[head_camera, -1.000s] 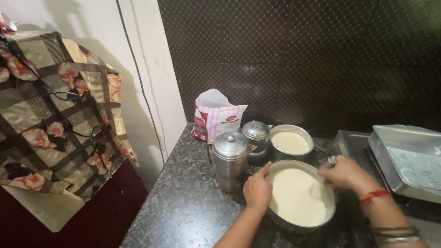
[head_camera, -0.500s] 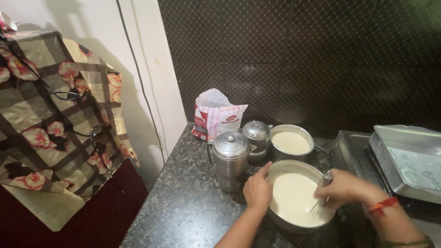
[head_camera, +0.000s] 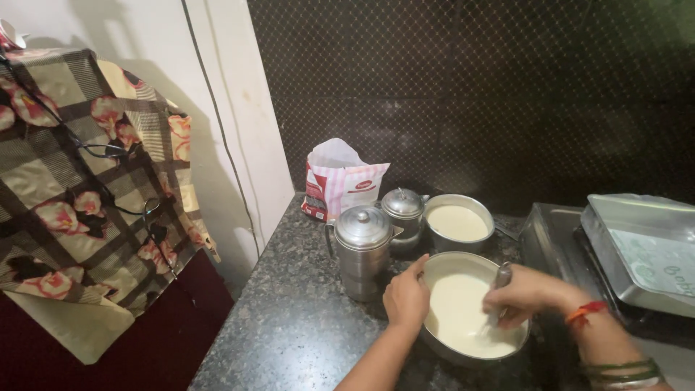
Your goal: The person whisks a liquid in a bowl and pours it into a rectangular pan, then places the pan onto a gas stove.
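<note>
The right hand (head_camera: 527, 295) has swung its spoon (head_camera: 501, 279) from the pan's far rim inward over the batter.

A speckled dark stone counter (head_camera: 297, 326) runs along a dark tiled wall, with a patterned cloth (head_camera: 87, 188) at its left end. The round metal pan (head_camera: 474, 308) sits near the front edge, full of smooth pale batter. The left hand (head_camera: 407, 297) clasps its left rim; the right grips the spoon.

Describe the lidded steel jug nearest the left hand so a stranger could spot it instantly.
Start at the dark granite counter. Left of the batter pan held by the left hand stands the jug. It is taller than the small lidded pot behind it, with a handle.
</note>
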